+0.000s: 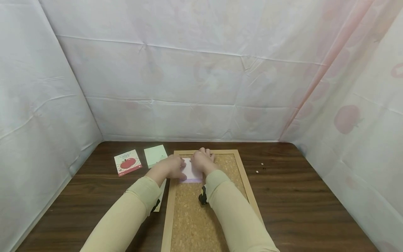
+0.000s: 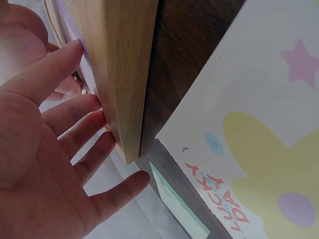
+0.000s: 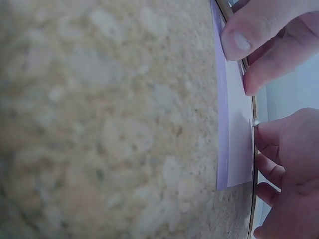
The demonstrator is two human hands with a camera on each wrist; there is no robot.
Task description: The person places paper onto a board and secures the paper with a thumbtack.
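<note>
A white sheet of notepaper with a purple lower strip lies near the top of a wood-framed corkboard. My left hand rests at the sheet's left side, its thumb on the paper and the other fingers spread along the wooden frame. Over the sheet's upper right, my right hand pinches a small white thumbtack at the paper's upper part. In the right wrist view, the purple strip lies along the cork.
Left of the board on the dark wooden table are a pad with a red apple and a pale green pad. A pad with a yellow flower lies closer, partly under the left arm. Small tacks lie right of the board.
</note>
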